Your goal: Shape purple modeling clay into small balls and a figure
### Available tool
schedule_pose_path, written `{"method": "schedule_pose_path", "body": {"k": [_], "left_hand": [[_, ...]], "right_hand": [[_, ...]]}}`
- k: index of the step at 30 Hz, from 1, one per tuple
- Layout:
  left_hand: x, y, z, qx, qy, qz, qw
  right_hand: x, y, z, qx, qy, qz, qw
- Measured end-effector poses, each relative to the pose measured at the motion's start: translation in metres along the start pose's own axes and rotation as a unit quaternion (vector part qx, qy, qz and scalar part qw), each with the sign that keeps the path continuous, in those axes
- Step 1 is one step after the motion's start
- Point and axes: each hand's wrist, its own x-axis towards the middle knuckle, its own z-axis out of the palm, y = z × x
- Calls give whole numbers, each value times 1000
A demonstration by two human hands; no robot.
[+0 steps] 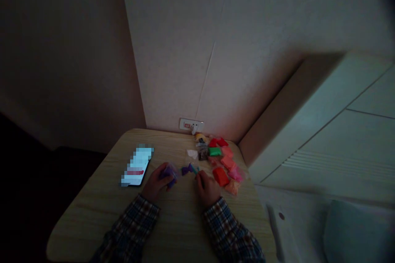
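Observation:
My left hand (156, 185) is closed around a small bag of purple clay (169, 171) on the wooden table (92, 213). My right hand (207, 189) is closed on a thin teal tool (194, 169), whose tip touches a small purple clay piece (186, 170) lying between the hands. Both sleeves are plaid.
A lit phone (137, 166) lies to the left of my hands. Several small bags of red, orange, pink and green clay (225, 164) sit to the right, with a white piece (192, 154) behind. A wall socket (191, 124) is at the table's back edge. A white cabinet (324, 131) stands on the right.

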Motion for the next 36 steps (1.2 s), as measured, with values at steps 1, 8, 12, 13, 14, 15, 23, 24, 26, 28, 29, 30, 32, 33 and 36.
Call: {"method": "schedule_pose_path", "body": {"k": [1,8,12,13,14,15,23,24,26,28,29,30,32,33,36], "left_hand": [[0,0,-1,-1,3,3,1000],[-2,6,-4,-69,74,19,995],[-2,6,-3,50,89,25,994],[-2,5,-2,110,87,41,989],[-2,3,-1,176,79,65,979],[-3,2,1,241,61,90,965],[-7,-6,10,449,-79,146,878],[-6,-6,10,458,-74,140,875],[-6,-6,10,471,-55,129,871],[-6,-5,10,472,-37,121,872],[-6,-4,10,468,-33,118,875],[-6,-3,9,459,-31,114,881],[-4,-1,7,424,-21,107,899],[-3,-1,6,394,-8,105,913],[1,1,1,284,29,97,954]], "right_hand": [[0,-2,1,-41,-6,-4,999],[5,-18,1,-189,-70,-64,977],[5,-21,0,-184,-80,-51,978],[5,-21,-1,-180,-81,-45,979],[5,-21,-1,-176,-81,-39,980],[5,-20,-1,-170,-81,-33,981],[5,-10,3,-92,-76,-2,993],[5,-9,2,-79,-74,-2,994],[5,-6,1,-51,-67,-4,996],[6,-3,-1,-24,-56,-6,998],[6,-2,-2,-12,-50,-8,999],[7,-1,-3,-1,-44,-11,999],[7,0,-5,16,-30,-20,999],[6,0,-5,22,-24,-25,999],[3,-3,-7,33,-1,-39,999]]}}
